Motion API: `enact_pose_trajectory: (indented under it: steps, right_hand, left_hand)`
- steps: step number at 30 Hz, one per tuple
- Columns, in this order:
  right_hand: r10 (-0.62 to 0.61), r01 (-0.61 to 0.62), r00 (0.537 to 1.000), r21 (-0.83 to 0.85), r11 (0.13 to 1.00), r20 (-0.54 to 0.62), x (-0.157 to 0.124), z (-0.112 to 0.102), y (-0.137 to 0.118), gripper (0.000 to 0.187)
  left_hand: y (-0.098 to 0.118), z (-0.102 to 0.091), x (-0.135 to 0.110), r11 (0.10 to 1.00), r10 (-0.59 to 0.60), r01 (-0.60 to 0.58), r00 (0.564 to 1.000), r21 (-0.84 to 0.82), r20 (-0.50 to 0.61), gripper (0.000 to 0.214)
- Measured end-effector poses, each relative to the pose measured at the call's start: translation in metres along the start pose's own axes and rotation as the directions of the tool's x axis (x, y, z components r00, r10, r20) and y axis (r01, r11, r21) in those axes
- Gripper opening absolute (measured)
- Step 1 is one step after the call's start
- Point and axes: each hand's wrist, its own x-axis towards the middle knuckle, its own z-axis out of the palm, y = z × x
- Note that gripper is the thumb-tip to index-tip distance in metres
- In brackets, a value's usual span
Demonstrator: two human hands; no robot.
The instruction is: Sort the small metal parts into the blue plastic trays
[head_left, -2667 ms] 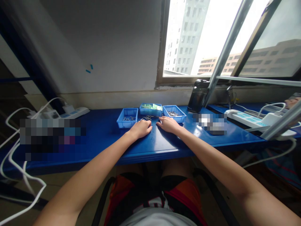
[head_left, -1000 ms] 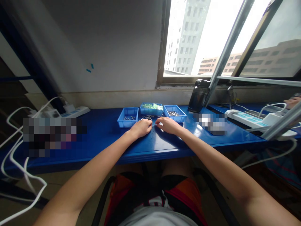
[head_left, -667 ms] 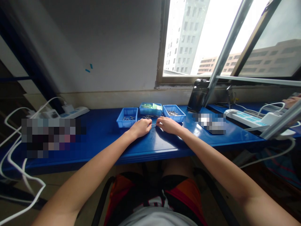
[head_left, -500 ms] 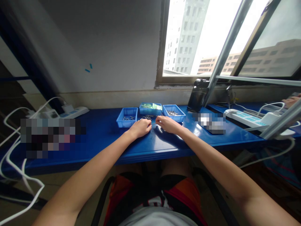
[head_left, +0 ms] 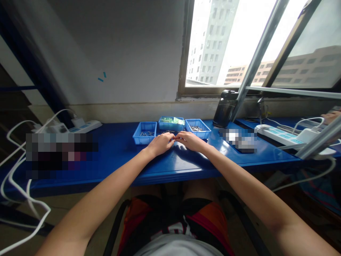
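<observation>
My left hand point(head_left: 162, 143) and my right hand point(head_left: 189, 140) meet fingertip to fingertip over the blue table point(head_left: 170, 165). Both are closed in a pinch; whatever lies between the fingers is too small to make out. Just behind them, partly covered by the hands, thin dark metal pieces point(head_left: 168, 132) lie on the table. The left blue bin point(head_left: 137, 137) holds some slim metal pieces and stands beyond my left hand. Past my right hand, the right blue bin point(head_left: 205, 134) contains a heap of small metal parts. Between these, a rear blue bin point(head_left: 162, 126) carries a green plastic packet point(head_left: 172, 121).
A black bottle point(head_left: 225, 108) stands by a metal post at the back right. Power strips with white cables are at the left point(head_left: 86, 127) and right point(head_left: 277, 135). Blurred items lie at both sides of the table. At the far right another person's hand point(head_left: 331, 116) shows.
My left hand has moved right, and its fingertips now touch those of my right hand, closing the small gap. The bins have stayed in place.
</observation>
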Motion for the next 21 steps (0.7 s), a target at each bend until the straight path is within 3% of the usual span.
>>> enact_pose_trajectory:
  steps: [7,13,21]
  right_hand:
    - [0.015,-0.015,1.0,0.013,1.0,-0.01,0.001,-0.0008,-0.0028,0.023]
    - [0.013,-0.011,0.997,-0.037,0.999,0.07,0.0005,-0.002,-0.0041,0.023]
    - [0.073,-0.069,0.994,-0.046,0.997,0.086,-0.0007,-0.0024,-0.0023,0.019]
  left_hand:
    - [-0.0008,-0.0011,0.0005,0.999,0.028,-0.029,0.999,-0.039,-0.037,0.022]
    - [0.0027,-0.0016,0.0001,0.996,0.071,-0.073,0.997,-0.054,-0.032,0.018]
    - [0.0057,-0.0045,-0.0023,0.997,-0.051,0.049,0.998,0.054,0.024,0.016]
